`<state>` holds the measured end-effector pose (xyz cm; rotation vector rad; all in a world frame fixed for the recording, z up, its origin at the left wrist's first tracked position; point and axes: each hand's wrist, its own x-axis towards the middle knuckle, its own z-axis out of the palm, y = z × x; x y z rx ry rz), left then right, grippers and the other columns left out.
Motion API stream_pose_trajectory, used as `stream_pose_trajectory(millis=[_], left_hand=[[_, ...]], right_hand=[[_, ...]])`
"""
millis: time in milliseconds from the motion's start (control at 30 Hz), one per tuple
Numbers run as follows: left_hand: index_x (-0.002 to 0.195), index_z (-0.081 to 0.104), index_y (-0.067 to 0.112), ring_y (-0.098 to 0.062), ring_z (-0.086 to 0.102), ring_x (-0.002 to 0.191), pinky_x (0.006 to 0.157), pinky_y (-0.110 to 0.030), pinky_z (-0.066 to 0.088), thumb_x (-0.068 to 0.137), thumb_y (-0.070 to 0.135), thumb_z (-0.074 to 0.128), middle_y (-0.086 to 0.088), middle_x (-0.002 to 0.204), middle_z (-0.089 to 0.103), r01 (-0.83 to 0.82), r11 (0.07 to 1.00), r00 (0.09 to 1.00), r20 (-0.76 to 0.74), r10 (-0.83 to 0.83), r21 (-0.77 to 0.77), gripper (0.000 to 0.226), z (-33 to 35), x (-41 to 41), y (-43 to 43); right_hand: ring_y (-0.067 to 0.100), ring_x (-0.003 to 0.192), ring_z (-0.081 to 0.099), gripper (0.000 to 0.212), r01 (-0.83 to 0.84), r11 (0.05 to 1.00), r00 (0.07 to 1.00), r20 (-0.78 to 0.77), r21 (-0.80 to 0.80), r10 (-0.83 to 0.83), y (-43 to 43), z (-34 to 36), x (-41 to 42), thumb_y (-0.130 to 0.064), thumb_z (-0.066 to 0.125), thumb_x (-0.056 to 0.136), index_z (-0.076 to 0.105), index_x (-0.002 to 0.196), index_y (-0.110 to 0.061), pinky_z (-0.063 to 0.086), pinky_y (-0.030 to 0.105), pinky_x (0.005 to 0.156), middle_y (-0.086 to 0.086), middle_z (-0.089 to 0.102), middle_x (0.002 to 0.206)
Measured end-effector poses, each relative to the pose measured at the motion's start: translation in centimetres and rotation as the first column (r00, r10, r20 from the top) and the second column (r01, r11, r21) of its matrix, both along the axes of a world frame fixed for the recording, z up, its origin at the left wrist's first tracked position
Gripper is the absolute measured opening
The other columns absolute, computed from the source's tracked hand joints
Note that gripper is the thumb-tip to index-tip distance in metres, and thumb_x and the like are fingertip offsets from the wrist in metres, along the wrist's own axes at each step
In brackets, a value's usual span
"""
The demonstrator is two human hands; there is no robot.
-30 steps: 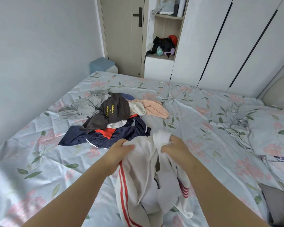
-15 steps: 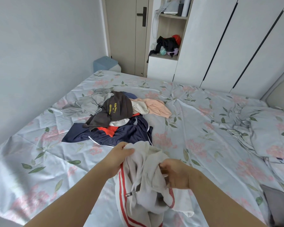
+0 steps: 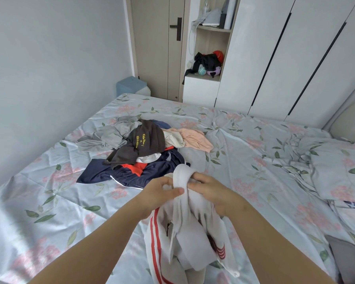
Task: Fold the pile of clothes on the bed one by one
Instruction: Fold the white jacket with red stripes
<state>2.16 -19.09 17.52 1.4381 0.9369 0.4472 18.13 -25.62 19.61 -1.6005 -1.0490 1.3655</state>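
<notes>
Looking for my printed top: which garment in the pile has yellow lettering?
The dark brown garment on top; the grey garment, peach garment and navy garment around it show no lettering.

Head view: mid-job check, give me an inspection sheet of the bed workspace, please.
Surface: floral bed sheet, wrinkled.
Job's things: white garment with red stripes hanging bunched from both hands; unfolded pile beyond it on the sheet.
Clutter: pillow at right; grey cloth in the lower right corner.
Hands: left hand and right hand both grip the garment's top, close together.
Cables: white cord hanging by the shelf niche.
Surroundings: door, white wardrobe, blue bin by the wall.
</notes>
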Motion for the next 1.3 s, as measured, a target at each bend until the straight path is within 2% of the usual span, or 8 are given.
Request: stream_pose_trajectory(millis=[267,500,633,867,1067,1167,1233,1300], left_hand=[[0.074,0.050,0.009,-0.022,0.043,0.067,0.061,-0.032,0.034,0.086,0.010,0.066,-0.016,0.080,0.048,-0.270,0.960,0.957,0.088,0.276,-0.079,0.020,1.1,-2.7,3.2],[0.099,0.058,0.019,-0.007,0.063,0.075,0.066,-0.020,0.053,0.067,0.005,0.083,0.001,0.094,0.062,0.128,0.970,0.991,-0.060,-0.118,0.205,0.042,6.7,-2.9,5.0],[0.103,0.047,0.021,-0.013,0.051,0.074,0.058,-0.014,0.037,0.075,0.005,0.074,-0.005,0.098,0.057,0.198,0.680,0.945,-0.322,0.060,0.706,0.042,10.6,-1.9,6.3],[0.110,0.055,0.010,-0.020,0.043,0.064,0.053,-0.030,0.030,0.090,0.012,0.056,0.004,0.073,0.047,0.019,0.132,0.934,-0.065,0.351,0.991,0.020,15.8,-1.2,5.6],[0.120,0.053,0.014,-0.030,0.054,0.098,0.078,-0.033,0.038,0.099,0.021,0.041,-0.010,0.108,0.059,0.373,0.311,0.835,-0.462,0.298,0.874,0.025,16.9,-1.3,4.8],[0.110,0.055,0.018,-0.021,0.051,0.077,0.067,-0.027,0.037,0.099,0.014,0.043,-0.003,0.090,0.058,0.143,0.522,0.939,-0.282,0.197,0.841,0.017,17.0,-1.0,3.6],[0.097,0.056,0.020,-0.015,0.058,0.065,0.057,-0.024,0.049,0.099,0.007,0.041,-0.001,0.080,0.057,-0.051,0.878,0.998,-0.012,0.064,0.476,0.020,17.4,-1.0,2.5],[0.089,0.055,0.020,-0.011,0.061,0.053,0.050,-0.024,0.054,0.099,0.001,0.039,-0.003,0.072,0.059,-0.009,1.000,0.983,0.186,0.003,0.030,0.027,17.8,-1.3,1.7]], right_hand=[[0.016,0.064,0.048,0.025,-0.003,0.992,0.872,0.485,-0.124,0.063,-0.5,2.7,4.6,-0.020,0.068,0.085,0.053,0.071,-0.005,0.033,0.025,0.058,0.008,0.052,0.072],[0.022,0.088,0.064,0.011,0.312,0.911,0.932,0.099,0.270,-0.349,-0.1,5.5,5.3,-0.015,0.060,0.090,0.071,0.089,-0.015,0.047,0.033,0.080,0.010,0.072,0.097],[0.015,0.076,0.061,0.021,0.432,0.772,0.879,-0.026,0.466,-0.476,-0.3,9.1,5.7,-0.012,0.057,0.092,0.069,0.078,-0.022,0.045,0.030,0.076,-0.006,0.068,0.076],[0.004,0.060,0.044,0.025,0.322,0.589,0.736,0.196,0.741,-0.648,-3.3,13.9,7.7,-0.020,0.053,0.095,0.055,0.071,-0.012,0.035,0.018,0.058,-0.006,0.050,0.068],[0.014,0.062,0.041,0.022,0.445,0.522,0.568,0.222,0.727,-0.793,-5.7,11.9,8.1,-0.017,0.055,0.093,0.059,0.074,-0.006,0.033,0.026,0.061,0.000,0.047,0.063],[0.000,0.052,0.040,0.028,0.592,0.420,0.577,0.002,0.688,-0.817,-6.8,11.8,7.7,-0.014,0.055,0.093,0.055,0.065,-0.016,0.036,0.015,0.053,-0.006,0.046,0.061],[0.000,0.052,0.047,0.029,0.751,0.387,0.578,-0.250,0.535,-0.776,-7.2,12.0,7.5,-0.014,0.054,0.095,0.057,0.066,-0.018,0.042,0.015,0.053,-0.007,0.052,0.063],[0.013,0.064,0.053,0.021,0.795,0.468,0.588,-0.300,0.386,-0.751,-7.7,11.5,7.2,-0.017,0.052,0.097,0.061,0.078,-0.010,0.045,0.022,0.062,0.004,0.058,0.076]])
